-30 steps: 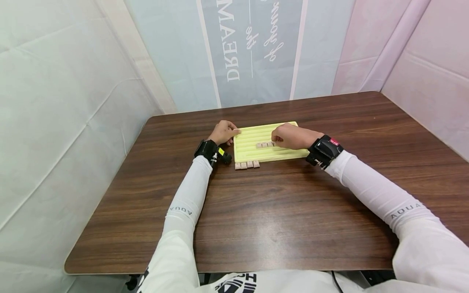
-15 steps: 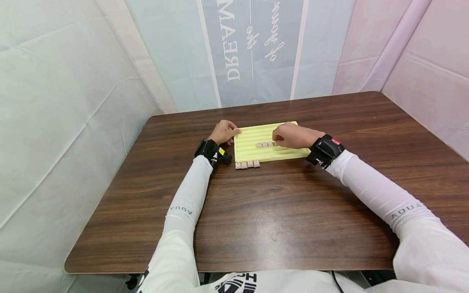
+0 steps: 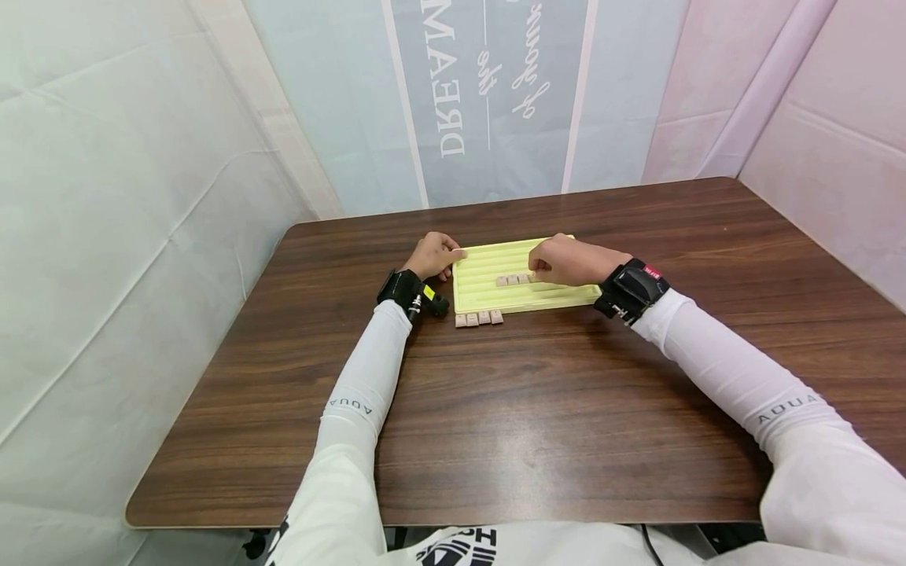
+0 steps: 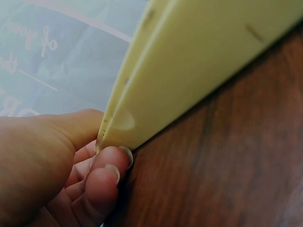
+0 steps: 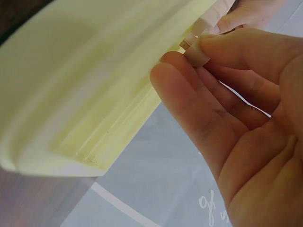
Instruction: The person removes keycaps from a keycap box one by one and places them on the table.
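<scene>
A yellow ridged tray (image 3: 488,298) lies on the table. My left hand (image 3: 431,255) grips its far left corner; in the left wrist view the thumb is at the rim and the fingertips (image 4: 124,153) touch the outer side wall. My right hand (image 3: 575,261) is over the tray's right half. Between its thumb and fingers it pinches a small beige keycap (image 5: 197,53), close to the tray surface. A short row of beige keycaps (image 3: 512,280) sits on the tray just left of that hand, which hides part of the tray.
Several more beige keycaps (image 3: 478,318) stand in a row on the brown table (image 3: 495,417), along the tray's near edge at its left end. A fabric backdrop (image 3: 510,94) rises behind the table's far edge, with a pale cloth wall (image 3: 127,236) on the left.
My right hand has shifted very slightly to the right over the tray. The left hand, the tray and the keycap rows look unchanged.
</scene>
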Tool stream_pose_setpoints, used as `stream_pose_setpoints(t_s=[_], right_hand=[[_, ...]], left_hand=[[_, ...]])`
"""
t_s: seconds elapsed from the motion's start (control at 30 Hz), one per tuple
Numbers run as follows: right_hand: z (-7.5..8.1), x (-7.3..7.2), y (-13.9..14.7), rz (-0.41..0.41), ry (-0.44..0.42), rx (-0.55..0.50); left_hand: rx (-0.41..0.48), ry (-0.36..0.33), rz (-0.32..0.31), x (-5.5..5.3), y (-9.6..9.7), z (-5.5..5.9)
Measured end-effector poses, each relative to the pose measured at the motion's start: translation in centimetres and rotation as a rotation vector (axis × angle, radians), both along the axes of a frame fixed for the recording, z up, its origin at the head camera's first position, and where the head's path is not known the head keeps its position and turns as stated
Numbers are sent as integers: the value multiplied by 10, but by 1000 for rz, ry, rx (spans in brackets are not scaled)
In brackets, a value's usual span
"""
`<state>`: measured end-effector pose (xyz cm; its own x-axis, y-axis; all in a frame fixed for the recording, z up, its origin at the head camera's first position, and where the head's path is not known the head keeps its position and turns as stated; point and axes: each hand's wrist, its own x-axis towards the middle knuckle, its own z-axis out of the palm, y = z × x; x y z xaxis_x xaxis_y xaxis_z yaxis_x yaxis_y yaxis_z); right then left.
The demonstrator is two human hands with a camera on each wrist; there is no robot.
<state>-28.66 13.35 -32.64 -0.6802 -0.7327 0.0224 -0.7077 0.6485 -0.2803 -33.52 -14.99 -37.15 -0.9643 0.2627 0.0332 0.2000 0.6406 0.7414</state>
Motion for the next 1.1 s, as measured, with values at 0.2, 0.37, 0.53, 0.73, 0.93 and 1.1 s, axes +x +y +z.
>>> stream_pose_setpoints(t_s=[0.2,0.37,0.53,0.73,0.93,1.1], right_hand=[[4,0,5,-6,25,-20],[9,0,11,-27,43,-30],[16,1,16,-43,41,-26],[26,5,18,-54,68,-45],[33,9,17,-42,87,-49],[36,12,14,-48,82,-38]], left_hand=[[-3,-17,3,-3,0,0],[-3,-18,-2,-1,0,1],[-4,-17,-8,0,1,-2],[1,-9,7,0,1,-3],[0,-3,5,0,0,-2],[3,-5,9,0,0,-1]])
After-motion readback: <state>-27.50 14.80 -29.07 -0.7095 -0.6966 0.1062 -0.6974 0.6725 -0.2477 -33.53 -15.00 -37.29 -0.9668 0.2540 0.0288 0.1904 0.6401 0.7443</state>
